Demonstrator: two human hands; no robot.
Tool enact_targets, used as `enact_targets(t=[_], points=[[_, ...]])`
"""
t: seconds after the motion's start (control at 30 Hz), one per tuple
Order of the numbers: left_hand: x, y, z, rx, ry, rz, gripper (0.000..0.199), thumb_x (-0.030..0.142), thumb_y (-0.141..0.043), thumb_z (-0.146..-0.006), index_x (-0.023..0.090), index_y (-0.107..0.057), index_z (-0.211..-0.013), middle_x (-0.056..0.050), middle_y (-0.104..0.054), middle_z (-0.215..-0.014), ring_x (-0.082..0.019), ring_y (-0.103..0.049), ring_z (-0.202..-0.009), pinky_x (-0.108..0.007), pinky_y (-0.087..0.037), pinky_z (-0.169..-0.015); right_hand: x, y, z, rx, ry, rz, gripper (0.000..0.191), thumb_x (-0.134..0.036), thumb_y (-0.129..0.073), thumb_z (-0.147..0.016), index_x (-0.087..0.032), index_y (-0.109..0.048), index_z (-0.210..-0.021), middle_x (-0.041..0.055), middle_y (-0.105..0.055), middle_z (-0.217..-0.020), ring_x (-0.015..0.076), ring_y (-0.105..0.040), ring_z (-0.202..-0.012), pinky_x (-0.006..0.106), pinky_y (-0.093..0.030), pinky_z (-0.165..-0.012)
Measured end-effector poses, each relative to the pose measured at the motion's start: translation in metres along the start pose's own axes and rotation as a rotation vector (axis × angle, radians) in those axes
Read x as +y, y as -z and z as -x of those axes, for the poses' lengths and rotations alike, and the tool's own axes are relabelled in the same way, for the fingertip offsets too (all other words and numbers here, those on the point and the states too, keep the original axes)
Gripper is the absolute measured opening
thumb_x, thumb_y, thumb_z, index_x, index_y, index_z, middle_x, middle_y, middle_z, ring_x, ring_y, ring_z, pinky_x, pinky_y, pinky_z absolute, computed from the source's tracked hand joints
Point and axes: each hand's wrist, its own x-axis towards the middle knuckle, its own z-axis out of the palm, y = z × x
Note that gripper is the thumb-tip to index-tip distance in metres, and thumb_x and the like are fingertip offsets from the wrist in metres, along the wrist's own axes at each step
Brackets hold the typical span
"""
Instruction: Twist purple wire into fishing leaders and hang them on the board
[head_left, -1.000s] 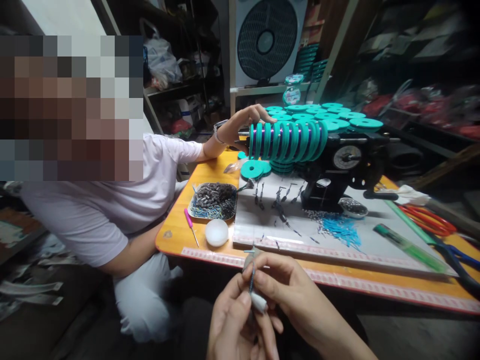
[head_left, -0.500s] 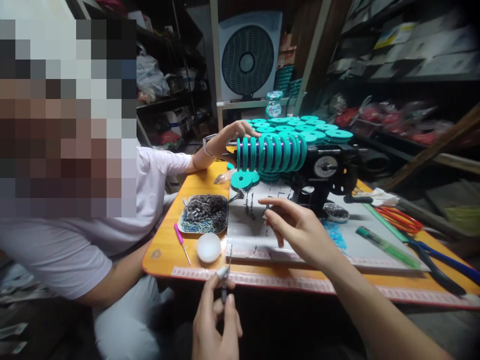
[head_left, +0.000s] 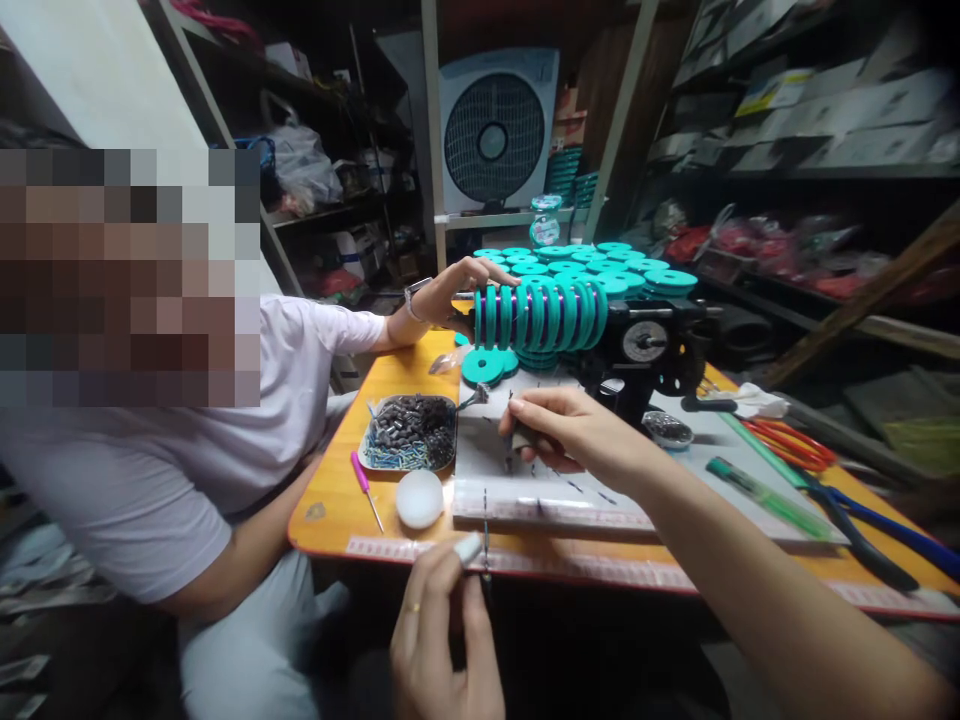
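At the front edge of the table, my left hand (head_left: 446, 630) pinches a thin dark strand-like piece (head_left: 486, 530) that stands up above the fingers. One of its fingertips wears a white cover (head_left: 469, 548). My right hand (head_left: 551, 430) is closed over the white board (head_left: 480, 480), its thumb and fingertips together at a small dark piece (head_left: 510, 450). Whether that piece is gripped or lies on the board behind the fingers is unclear. Several small dark pieces lie on the board around it. A white round dish (head_left: 419, 499) sits left of the board.
A tray (head_left: 364, 455) of small dark and blue parts and a pink-handled tool (head_left: 361, 472) lie left. Behind stands a black winding machine (head_left: 637, 345) with teal spools (head_left: 540, 315); a co-worker's hand (head_left: 457, 285) rests by them. Pliers (head_left: 862, 540) lie right.
My right hand has moved slightly left and down, and its fingers have closed together. My left hand has shifted a little right, with the thin dark piece still in it.
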Motion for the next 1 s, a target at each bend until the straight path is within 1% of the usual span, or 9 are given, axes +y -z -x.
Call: enact_targets(t=[0.13, 0.27, 0.4, 0.53, 0.6, 0.7, 0.77, 0.9, 1.0], points=[[0.027, -0.027, -0.024, -0.245, -0.008, 0.17, 0.033, 0.027, -0.059, -0.09, 0.02, -0.063, -0.122, -0.011, -0.061, -0.127, -0.027, -0.049, -0.123, -0.034, -0.03, -0.104, -0.019, -0.001, 0.016, -0.094, -0.043, -0.158, 0.033, -0.045, -0.06, -0.085, -0.014, -0.065, -0.076, -0.003, -0.055, -0.044, 0.0017, -0.03, -0.029, 0.012, -0.018, -0.029], [0.038, -0.045, -0.034, -0.532, 0.153, 0.259, 0.024, 0.038, -0.051, -0.094, 0.019, -0.064, -0.102, -0.003, -0.063, -0.086, -0.019, -0.055, -0.079, -0.028, -0.041, -0.075, -0.024, -0.001, 0.02, -0.131, -0.074, -0.271, 0.028, -0.04, -0.061, -0.085, -0.013, -0.065, -0.077, -0.0039, -0.054, -0.044, 0.0012, -0.031, -0.028, 0.01, -0.018, -0.028], [0.037, -0.045, -0.027, -0.582, 0.261, 0.489, 0.031, 0.04, -0.046, -0.097, 0.018, -0.06, -0.079, 0.001, -0.051, -0.069, -0.014, -0.046, -0.067, -0.024, -0.038, -0.067, -0.014, -0.002, 0.022, -0.213, -0.144, -0.413, 0.029, -0.041, -0.056, -0.089, -0.014, -0.065, -0.09, -0.0048, -0.054, -0.042, 0.0019, -0.03, -0.024, 0.009, -0.019, -0.025], [0.035, -0.038, -0.015, -0.68, 0.521, 0.829, 0.038, 0.034, -0.038, -0.1, 0.014, -0.058, -0.074, 0.0, -0.055, -0.057, -0.012, -0.052, -0.057, -0.025, -0.045, -0.065, 0.0, -0.008, 0.021, -0.255, -0.226, -0.582, 0.033, -0.047, -0.053, -0.09, -0.017, -0.056, -0.076, -0.0057, -0.053, -0.04, 0.002, -0.026, -0.02, 0.01, -0.019, -0.022], [0.03, -0.036, -0.01, -0.698, 0.614, 0.94, 0.04, 0.033, -0.036, -0.101, 0.013, -0.058, -0.074, -0.002, -0.058, -0.053, -0.011, -0.056, -0.051, -0.022, -0.047, -0.056, 0.005, -0.012, 0.02, -0.224, -0.218, -0.604, 0.034, -0.047, -0.054, -0.089, -0.018, -0.051, -0.071, -0.0082, -0.048, -0.036, 0.0014, -0.022, -0.019, 0.009, -0.018, -0.021], [0.016, -0.035, 0.002, -0.742, 0.679, 1.044, 0.041, 0.041, -0.039, -0.098, 0.014, -0.056, -0.074, -0.003, -0.062, -0.047, -0.011, -0.056, -0.036, -0.015, -0.038, -0.033, 0.01, -0.015, 0.019, -0.182, -0.197, -0.636, 0.033, -0.045, -0.056, -0.088, -0.018, -0.05, -0.07, -0.0105, -0.042, -0.033, 0.0007, -0.018, -0.019, 0.009, -0.018, -0.022], [0.003, -0.034, 0.012, -0.785, 0.727, 1.077, 0.041, 0.048, -0.039, -0.096, 0.016, -0.054, -0.076, -0.004, -0.065, -0.044, -0.013, -0.054, -0.028, -0.016, -0.037, -0.028, 0.012, -0.015, 0.018, -0.167, -0.197, -0.645, 0.033, -0.044, -0.057, -0.088, -0.018, -0.049, -0.069, -0.0108, -0.041, -0.033, 0.0006, -0.017, -0.019, 0.009, -0.017, -0.022], [-0.017, -0.027, 0.029, -0.848, 0.833, 1.087, 0.04, 0.052, -0.036, -0.096, 0.018, -0.05, -0.08, -0.012, -0.073, -0.054, -0.021, -0.065, -0.036, -0.023, -0.048, -0.033, 0.017, -0.01, 0.018, -0.153, -0.209, -0.648, 0.033, -0.043, -0.058, -0.088, -0.018, -0.05, -0.068, -0.0098, -0.043, -0.033, 0.0005, -0.018, -0.019, 0.009, -0.016, -0.022], [-0.021, -0.018, 0.034, -0.86, 0.907, 1.11, 0.039, 0.054, -0.045, -0.093, 0.018, -0.05, -0.079, -0.011, -0.074, -0.055, -0.022, -0.069, -0.042, -0.023, -0.051, -0.039, 0.02, -0.009, 0.018, -0.141, -0.207, -0.65, 0.033, -0.043, -0.059, -0.088, -0.017, -0.051, -0.07, -0.0093, -0.044, -0.034, 0.0003, -0.019, -0.019, 0.009, -0.016, -0.023]])
